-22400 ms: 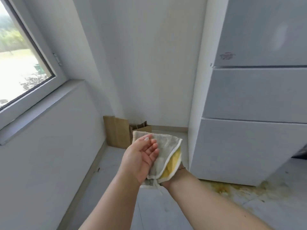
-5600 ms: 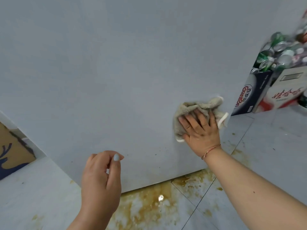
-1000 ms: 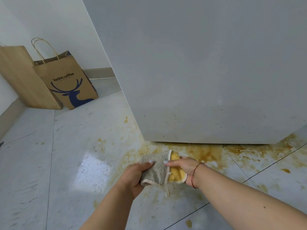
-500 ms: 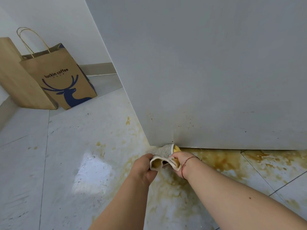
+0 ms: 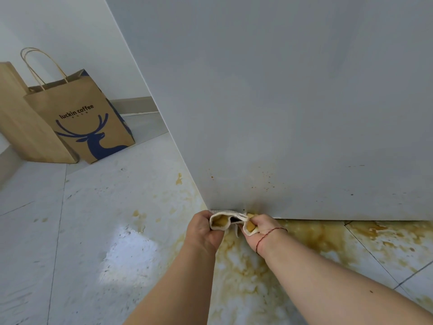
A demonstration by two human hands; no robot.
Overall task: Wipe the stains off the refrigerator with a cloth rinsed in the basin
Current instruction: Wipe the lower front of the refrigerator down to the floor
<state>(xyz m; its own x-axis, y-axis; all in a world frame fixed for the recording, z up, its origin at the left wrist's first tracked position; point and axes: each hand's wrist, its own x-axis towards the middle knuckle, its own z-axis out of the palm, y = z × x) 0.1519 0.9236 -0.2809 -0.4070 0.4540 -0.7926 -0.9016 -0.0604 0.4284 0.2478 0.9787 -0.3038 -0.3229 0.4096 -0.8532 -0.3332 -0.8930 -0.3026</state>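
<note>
Left hand (image 5: 203, 229) and right hand (image 5: 261, 231) both grip the nubby, yellow-stained cloth (image 5: 230, 220) against the smooth refrigerator (image 5: 293, 102) base.

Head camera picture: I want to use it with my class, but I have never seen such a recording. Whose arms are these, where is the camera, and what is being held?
There is no machine here. A person wears one wide-angle camera on the head, looking forward and down, so the two bare arms reaching in from below are the wearer's own.

The left hand and the right hand both grip a folded cloth, pale outside and yellow inside, held at the bottom corner of the refrigerator, the big pale grey panel. Small brown specks dot its lower part.

The tiled floor carries a yellow-brown spill under the arms. At the left a brown paper bag reading "luckin coffee" stands by the wall.
</note>
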